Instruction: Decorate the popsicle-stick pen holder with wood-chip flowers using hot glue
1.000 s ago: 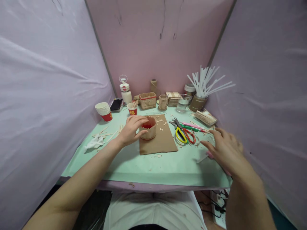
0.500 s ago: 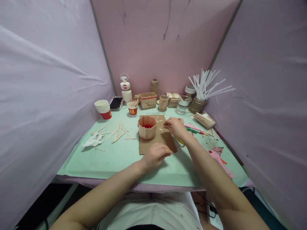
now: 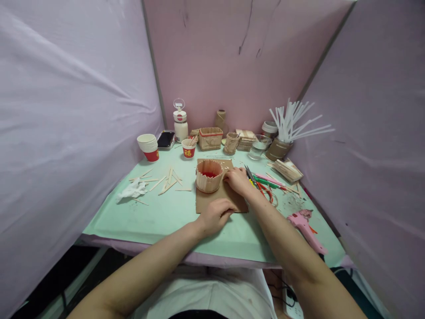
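Observation:
A paper cup clad in wooden sticks (image 3: pixel 209 175), red inside, stands on a brown cardboard sheet (image 3: pixel 207 202) in the middle of the green table (image 3: pixel 159 221). My left hand (image 3: pixel 215 215) lies at the sheet's front edge with its fingers curled onto it. My right hand (image 3: pixel 237 180) rests on the cardboard just right of the cup. Its fingers are bent down and pinched together, and what they hold is hidden. Small wood chips lie on the sheet around it.
Scissors and pens (image 3: pixel 264 186) lie right of the sheet, and a pink glue gun (image 3: pixel 303 224) sits near the right front edge. Loose sticks (image 3: pixel 168 182), a white tissue (image 3: pixel 133 189) and stacked paper cups (image 3: pixel 148 147) are at the left. Containers, a stick pile (image 3: pixel 287 169) and white straws (image 3: pixel 290 119) line the back.
My left hand has let go of the cup and come back to the cardboard's front edge. My right hand has moved from the table's right side to the cardboard beside the cup.

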Demonstrator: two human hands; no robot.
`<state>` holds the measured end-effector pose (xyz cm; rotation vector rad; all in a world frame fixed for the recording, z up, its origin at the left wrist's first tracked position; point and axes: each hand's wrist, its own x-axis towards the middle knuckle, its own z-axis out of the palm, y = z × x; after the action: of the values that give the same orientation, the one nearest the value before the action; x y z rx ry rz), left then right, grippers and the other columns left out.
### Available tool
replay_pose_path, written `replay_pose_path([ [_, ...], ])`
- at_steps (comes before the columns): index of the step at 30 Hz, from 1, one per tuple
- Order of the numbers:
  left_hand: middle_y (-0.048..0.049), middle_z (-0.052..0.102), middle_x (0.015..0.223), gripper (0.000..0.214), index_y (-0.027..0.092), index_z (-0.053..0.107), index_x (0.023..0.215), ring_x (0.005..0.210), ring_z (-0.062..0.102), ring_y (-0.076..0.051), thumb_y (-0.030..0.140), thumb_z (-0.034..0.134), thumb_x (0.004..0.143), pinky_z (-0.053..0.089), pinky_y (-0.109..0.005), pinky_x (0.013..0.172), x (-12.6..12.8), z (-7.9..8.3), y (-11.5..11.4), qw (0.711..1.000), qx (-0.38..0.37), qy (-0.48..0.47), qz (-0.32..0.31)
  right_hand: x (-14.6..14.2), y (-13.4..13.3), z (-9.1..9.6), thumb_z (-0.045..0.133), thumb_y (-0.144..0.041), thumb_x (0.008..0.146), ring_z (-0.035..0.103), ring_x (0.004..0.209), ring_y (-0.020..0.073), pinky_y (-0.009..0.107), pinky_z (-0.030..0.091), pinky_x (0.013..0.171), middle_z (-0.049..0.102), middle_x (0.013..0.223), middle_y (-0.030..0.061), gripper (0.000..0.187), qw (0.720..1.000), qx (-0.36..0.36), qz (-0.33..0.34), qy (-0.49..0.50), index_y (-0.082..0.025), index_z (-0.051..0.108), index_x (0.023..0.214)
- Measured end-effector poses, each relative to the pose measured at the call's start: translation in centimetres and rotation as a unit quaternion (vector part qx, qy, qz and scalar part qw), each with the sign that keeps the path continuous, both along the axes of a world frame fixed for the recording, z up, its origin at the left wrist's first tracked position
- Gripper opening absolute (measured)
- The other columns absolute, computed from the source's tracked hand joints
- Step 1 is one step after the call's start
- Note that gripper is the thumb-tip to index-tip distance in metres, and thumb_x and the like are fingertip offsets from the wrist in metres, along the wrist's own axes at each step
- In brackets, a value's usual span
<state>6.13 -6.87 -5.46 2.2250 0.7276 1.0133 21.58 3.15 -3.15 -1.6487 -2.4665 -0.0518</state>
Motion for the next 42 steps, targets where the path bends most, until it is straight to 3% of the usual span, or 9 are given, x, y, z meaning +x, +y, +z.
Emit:
replay_pose_path([
  [4,-0.0076,0.068,0.086,0.018,0.018,0.065,0.089,0.081,0.062,-0.019,0.019,0.047,0.088,0.05,-0.032,0.075,0.1,-0.1,0.0,1.0,-0.002,0.009,0.006,0.3,0.5,0.0,0.048,-0.019,0.089,0.054,0.102,0.025,0.035,0.032,0.081,0.067,0.104,0.0112,0.021,1.0,-0.009,0.003,0.005,-0.018,0.068,0.094],
  [7,-0.008,0.067,0.086,0.019,0.016,0.065,0.09,0.081,0.061,-0.018,0.018,0.046,0.088,0.049,-0.03,0.075,0.1,-0.1,0.0,1.0,0.001,0.014,0.003,0.4,1.2,-0.1,0.05,-0.022,0.09,0.057,0.098,0.022,0.034,0.038,0.081,0.066,0.1,0.0104,0.017,0.999,-0.035,0.008,0.002,-0.016,0.067,0.09],
  [11,-0.0079,0.067,0.087,0.019,0.015,0.065,0.091,0.081,0.06,-0.017,0.017,0.046,0.089,0.048,-0.03,0.076,0.0,-0.2,0.0,1.0,-0.001,0.016,0.001,0.7,2.2,-0.4,0.055,-0.036,0.09,0.059,0.095,0.0187,0.039,0.047,0.084,0.063,0.105,0.0061,0.024,0.999,-0.049,0.012,0.003,-0.015,0.062,0.099],
  [18,-0.0067,0.065,0.086,0.02,0.016,0.064,0.092,0.08,0.058,-0.016,0.016,0.044,0.089,0.047,-0.028,0.074,-0.1,-0.1,-0.1,1.0,-0.011,0.02,-0.011,2.0,3.7,0.3,0.05,-0.014,0.088,0.058,0.1,0.0221,0.032,0.041,0.084,0.066,0.103,0.0108,0.017,0.999,-0.038,0.0,0.024,-0.015,0.065,0.097],
  [24,-0.0066,0.065,0.084,0.021,0.015,0.064,0.094,0.079,0.058,-0.016,0.016,0.044,0.089,0.046,-0.027,0.074,-0.1,0.0,-0.2,0.999,-0.015,0.029,-0.005,1.4,4.8,-0.5,0.056,-0.033,0.091,0.061,0.096,0.0191,0.04,0.051,0.083,0.061,0.112,0.0067,0.027,0.993,-0.106,0.045,0.034,-0.016,0.059,0.111],
  [30,-0.0076,0.067,0.086,0.02,0.014,0.065,0.094,0.081,0.06,-0.017,0.018,0.046,0.088,0.046,-0.027,0.076,-0.2,0.2,-0.2,0.999,-0.035,0.014,0.013,1.1,5.0,-0.8,0.056,-0.033,0.091,0.06,0.1,0.0206,0.042,0.052,0.084,0.058,0.119,0.0082,0.033,0.986,-0.143,0.03,0.084,-0.017,0.055,0.119],
  [33,-0.0074,0.068,0.087,0.018,0.015,0.066,0.092,0.08,0.06,-0.017,0.019,0.049,0.086,0.047,-0.028,0.076,-0.2,0.3,-0.1,0.997,-0.062,-0.008,0.043,1.3,4.0,-0.4,0.056,-0.034,0.091,0.061,0.098,0.0195,0.041,0.052,0.083,0.059,0.117,0.0076,0.031,0.98,-0.143,0.001,0.139,-0.017,0.056,0.116],
  [37,-0.0051,0.068,0.082,0.016,0.016,0.067,0.088,0.073,0.06,-0.016,0.024,0.053,0.083,0.047,-0.028,0.069,-0.1,0.1,0.2,0.982,-0.153,-0.06,0.096,1.5,0.9,0.5,0.06,-0.025,0.084,0.062,0.085,0.0184,0.035,0.049,0.078,0.067,0.093,0.0064,0.016,0.958,-0.111,-0.047,0.261,-0.013,0.063,0.095],
  [42,-0.0025,0.064,0.069,0.021,0.014,0.065,0.082,0.06,0.057,-0.013,0.034,0.064,0.074,0.046,-0.025,0.059,0.2,0.1,0.9,0.91,-0.34,-0.202,0.125,1.2,-5.1,1.1,0.055,-0.032,0.076,0.059,0.062,0.014,0.026,0.045,0.058,0.067,0.072,0.0021,0.02,0.894,-0.135,-0.057,0.423,-0.015,0.063,0.083],
])
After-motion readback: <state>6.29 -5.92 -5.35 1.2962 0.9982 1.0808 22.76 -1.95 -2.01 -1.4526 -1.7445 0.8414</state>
